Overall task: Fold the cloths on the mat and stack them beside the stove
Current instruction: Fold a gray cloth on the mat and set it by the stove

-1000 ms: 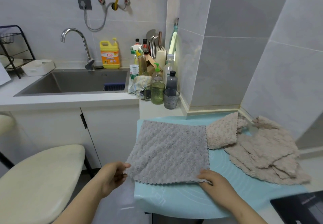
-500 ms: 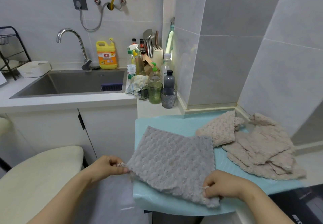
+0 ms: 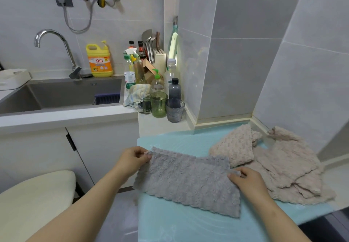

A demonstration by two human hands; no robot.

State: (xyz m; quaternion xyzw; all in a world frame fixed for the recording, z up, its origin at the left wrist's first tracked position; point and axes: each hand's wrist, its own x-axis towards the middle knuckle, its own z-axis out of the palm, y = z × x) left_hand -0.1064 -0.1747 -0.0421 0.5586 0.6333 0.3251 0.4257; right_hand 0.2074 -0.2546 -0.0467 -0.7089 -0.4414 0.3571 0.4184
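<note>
A grey fluffy cloth (image 3: 187, 182) lies folded in half on the light blue mat (image 3: 181, 224), its doubled edge running along the far side. My left hand (image 3: 133, 159) pinches the far left corner of the grey cloth. At the far right corner, my right hand (image 3: 245, 180) pinches the cloth's edge. A heap of beige cloths (image 3: 279, 168) lies crumpled on the right part of the mat, one of them touching the grey cloth's right corner. The black stove (image 3: 328, 226) shows at the bottom right corner.
Two glasses (image 3: 166, 107), bottles and a knife block crowd the counter just behind the mat. A steel sink (image 3: 62, 94) with a tap lies to the left. A cream stool seat (image 3: 32, 202) stands at lower left. Tiled walls close in behind and to the right.
Both hands have lifted the grey cloth's near edge and carried it over to the far edge, folding the flat square in half. The beige heap has not moved.
</note>
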